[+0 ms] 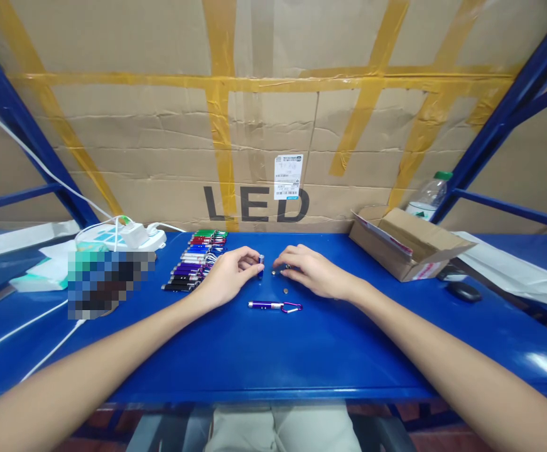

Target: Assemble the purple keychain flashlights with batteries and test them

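My left hand (230, 274) pinches a short dark blue flashlight barrel (260, 266) between thumb and fingertips, held upright at the table. Across from it, my right hand (311, 271) has its thumb and fingers bent together low over the tabletop. Small shiny bits show at its fingertips, too small to make out. One small round metal disc (274, 272) is by those fingertips. Another disc, like a button cell (286, 290), lies below them. Nearer to me rests a purple keychain flashlight (266, 305) with a purple carabiner clip (292, 307).
Several keychain flashlights (191, 267) lie in a colour-sorted column left of my hands. A power strip (108, 236), cables and a pixelated item stand farther left. At right are an open cardboard box (407, 251), a black computer mouse (463, 291) and a bottle (428, 196).
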Available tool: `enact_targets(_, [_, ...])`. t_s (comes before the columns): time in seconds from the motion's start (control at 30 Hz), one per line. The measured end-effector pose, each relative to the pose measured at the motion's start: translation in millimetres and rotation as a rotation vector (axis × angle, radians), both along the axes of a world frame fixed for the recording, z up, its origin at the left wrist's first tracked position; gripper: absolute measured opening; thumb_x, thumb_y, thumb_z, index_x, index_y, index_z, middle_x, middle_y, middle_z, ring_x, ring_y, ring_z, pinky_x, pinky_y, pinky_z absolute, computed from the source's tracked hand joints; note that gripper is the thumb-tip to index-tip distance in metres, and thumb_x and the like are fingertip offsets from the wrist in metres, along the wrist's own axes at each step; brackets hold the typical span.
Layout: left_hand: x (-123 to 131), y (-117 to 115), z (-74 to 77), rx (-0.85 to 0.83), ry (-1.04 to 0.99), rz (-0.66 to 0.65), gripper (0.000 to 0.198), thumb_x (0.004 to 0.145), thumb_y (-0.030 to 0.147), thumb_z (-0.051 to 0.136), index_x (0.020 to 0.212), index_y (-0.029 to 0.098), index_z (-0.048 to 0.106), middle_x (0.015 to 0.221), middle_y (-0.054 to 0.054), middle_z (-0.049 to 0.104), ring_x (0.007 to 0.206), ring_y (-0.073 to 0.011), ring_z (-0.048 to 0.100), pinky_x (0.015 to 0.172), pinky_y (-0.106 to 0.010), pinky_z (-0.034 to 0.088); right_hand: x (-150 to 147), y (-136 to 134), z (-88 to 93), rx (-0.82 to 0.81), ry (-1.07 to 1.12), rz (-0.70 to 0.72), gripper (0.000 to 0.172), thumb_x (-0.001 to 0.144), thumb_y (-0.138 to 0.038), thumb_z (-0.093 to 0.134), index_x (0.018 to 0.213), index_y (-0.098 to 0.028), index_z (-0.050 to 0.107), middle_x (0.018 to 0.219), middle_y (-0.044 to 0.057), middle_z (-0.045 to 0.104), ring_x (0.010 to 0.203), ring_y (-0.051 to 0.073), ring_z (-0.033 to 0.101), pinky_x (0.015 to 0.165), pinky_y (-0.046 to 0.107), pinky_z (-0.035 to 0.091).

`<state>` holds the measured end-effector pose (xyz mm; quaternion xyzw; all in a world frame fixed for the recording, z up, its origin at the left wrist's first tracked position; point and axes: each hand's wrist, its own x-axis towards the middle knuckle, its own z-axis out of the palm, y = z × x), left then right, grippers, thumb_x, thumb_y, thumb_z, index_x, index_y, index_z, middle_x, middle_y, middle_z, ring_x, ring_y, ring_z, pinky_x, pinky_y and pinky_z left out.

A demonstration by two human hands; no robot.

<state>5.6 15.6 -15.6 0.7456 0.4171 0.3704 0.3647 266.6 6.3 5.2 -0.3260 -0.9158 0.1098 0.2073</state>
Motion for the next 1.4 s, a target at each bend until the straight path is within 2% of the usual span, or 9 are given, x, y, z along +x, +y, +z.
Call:
enact_targets(0.1, [0, 1, -1.1, -0.002, -0.008, 0.015, 0.032, 0.088, 0.045, 0.075, 0.106, 0.02, 0.07, 0.101, -0.008, 0.08, 0.091, -0.0253, 0.078, 0.085, -0.04, 0.061, -3, 1, -8.5, 0.075, -0.075, 0.003, 0.03, 0.112, -0.024, 0.048, 0.128, -0.021, 0.073, 0.126, 0.012, 0.072, 0.109, 0.029, 0.057, 0.1, 0.046, 0.046])
enact_targets(0.3, [1, 0, -1.1, -0.005, -0.019, -0.01, 0.03, 0.088, 0.044, 0.076, 0.104, 0.02, 0.07, 0.099, -0.007, 0.08, 0.089, -0.0246, 0.079, 0.084, -0.039, 0.06, -4, 2, -8.6, 0.078, -0.095, -0.002, 0.019, 0.109, -0.023, 0.059, 0.1, -0.019, 0.075, 0.109, 0.01, 0.074, 0.103, 0.028, 0.054, 0.098, 0.045, 0.044])
enact_targets(0.4, [1, 0, -1.7, -0.009, -0.021, -0.018, 0.032, 0.088, 0.046, 0.076, 0.104, 0.02, 0.07, 0.099, -0.007, 0.08, 0.089, -0.0241, 0.078, 0.084, -0.038, 0.06, -3, 1, -5.2, 0.041, -0.11, -0.012, 0.016, 0.107, -0.022, 0.061, 0.096, -0.019, 0.072, 0.105, 0.01, 0.073, 0.101, 0.028, 0.054, 0.096, 0.043, 0.044])
enact_targets(0.6, [1, 0, -2.2, -0.009, -0.017, -0.029, 0.036, 0.088, 0.05, 0.077, 0.106, 0.019, 0.07, 0.101, -0.007, 0.08, 0.09, -0.024, 0.078, 0.085, -0.039, 0.06, -1, 0, -2.7, -0.005, -0.08, -0.034, 0.005, 0.103, -0.02, 0.067, 0.098, -0.019, 0.068, 0.107, 0.01, 0.071, 0.105, 0.028, 0.052, 0.095, 0.041, 0.043])
enact_targets(0.77, [0, 0, -0.8, -0.011, 0.0, -0.027, 0.032, 0.089, 0.046, 0.076, 0.107, 0.019, 0.07, 0.102, -0.007, 0.08, 0.091, -0.0239, 0.078, 0.086, -0.039, 0.06, 5, 6, -0.1, -0.026, -0.072, -0.012, 0.013, 0.103, -0.031, 0.07, 0.097, -0.02, 0.069, 0.108, 0.009, 0.071, 0.106, 0.028, 0.055, 0.098, 0.041, 0.042])
enact_targets(0.87, [1, -1, 0.2, -0.017, 0.006, -0.04, 0.029, 0.09, 0.043, 0.075, 0.107, 0.019, 0.07, 0.102, -0.008, 0.08, 0.091, -0.024, 0.078, 0.085, -0.039, 0.06, 8, 9, -2.2, 0.003, -0.053, -0.032, 0.009, 0.106, -0.026, 0.063, 0.109, -0.021, 0.07, 0.112, 0.009, 0.074, 0.105, 0.027, 0.056, 0.098, 0.041, 0.043])
enact_targets(1.0, [1, -3, 1.5, -0.031, 0.023, -0.034, 0.029, 0.091, 0.043, 0.074, 0.109, 0.019, 0.07, 0.102, -0.008, 0.081, 0.092, -0.0247, 0.078, 0.087, -0.04, 0.061, 8, 10, -10.4, 0.078, -0.076, -0.054, 0.021, 0.108, -0.02, 0.057, 0.124, -0.023, 0.071, 0.118, 0.01, 0.077, 0.107, 0.028, 0.055, 0.094, 0.041, 0.043])
enact_targets(1.17, [2, -4, 2.2, -0.042, 0.021, -0.044, 0.029, 0.091, 0.042, 0.074, 0.108, 0.019, 0.07, 0.099, -0.008, 0.081, 0.091, -0.0247, 0.078, 0.085, -0.039, 0.06, 3, 9, -14.6, 0.093, -0.091, -0.047, 0.02, 0.108, -0.018, 0.057, 0.118, -0.021, 0.073, 0.11, 0.01, 0.078, 0.101, 0.027, 0.055, 0.091, 0.039, 0.042])
enact_targets(1.4, [2, -3, 0.7, -0.038, 0.028, -0.052, 0.032, 0.09, 0.045, 0.076, 0.109, 0.02, 0.071, 0.1, -0.008, 0.081, 0.092, -0.0248, 0.078, 0.085, -0.039, 0.061, 4, 7, -4.8, 0.066, -0.085, -0.026, 0.019, 0.101, -0.011, 0.062, 0.115, -0.021, 0.071, 0.103, 0.007, 0.078, 0.097, 0.026, 0.058, 0.091, 0.039, 0.042])
